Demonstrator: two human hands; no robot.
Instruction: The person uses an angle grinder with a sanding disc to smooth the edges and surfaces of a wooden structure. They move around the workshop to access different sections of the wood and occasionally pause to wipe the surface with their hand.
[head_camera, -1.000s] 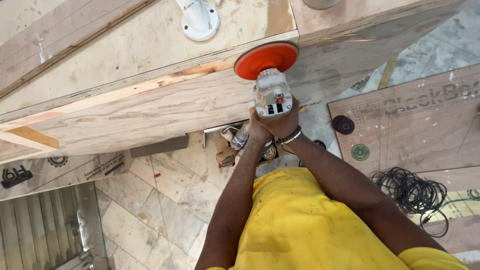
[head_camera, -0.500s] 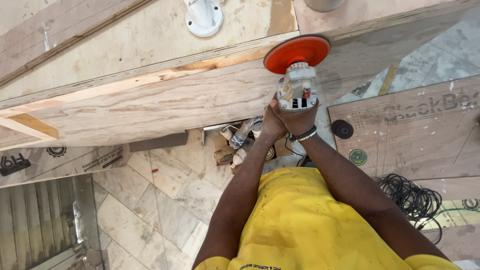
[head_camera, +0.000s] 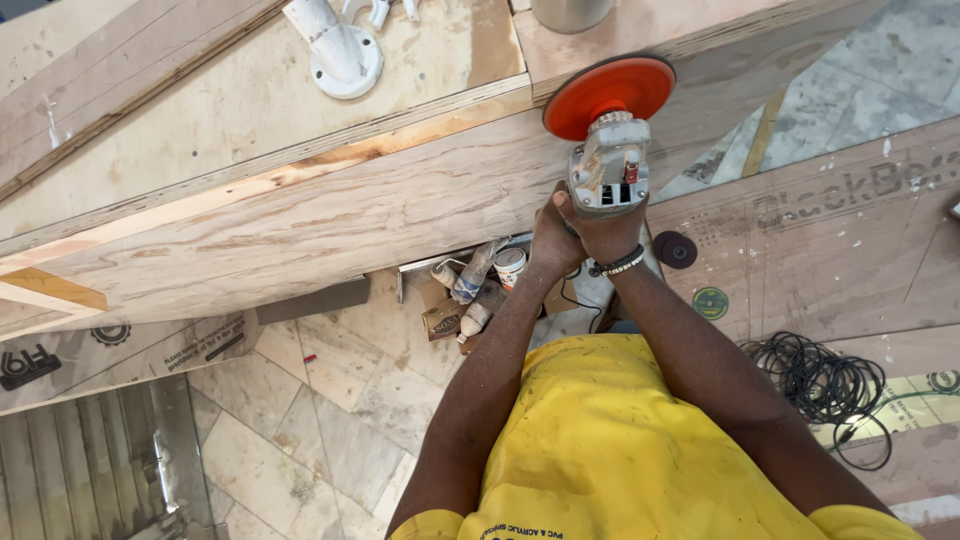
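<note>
A grey angle grinder (head_camera: 607, 172) with a round orange-red disc pad (head_camera: 609, 95) presses against the upper edge of a long plywood panel (head_camera: 330, 215). My left hand (head_camera: 553, 237) and my right hand (head_camera: 612, 236) both grip the grinder's body from below, side by side. A beaded band circles my right wrist. The disc sits near the right end of the panel's face, below a lighter wooden top board (head_camera: 250, 110). My yellow shirt (head_camera: 620, 440) fills the bottom of the view.
A white metal flange bracket (head_camera: 340, 50) stands on the top board. On the tiled floor below lie tubes and a small can (head_camera: 480, 280), brown protection sheets (head_camera: 830, 240), loose sanding discs (head_camera: 676, 249) and a coil of black cable (head_camera: 820, 385).
The grinder and both hands have moved to the right along the panel's upper edge, from near the middle toward its right end.
</note>
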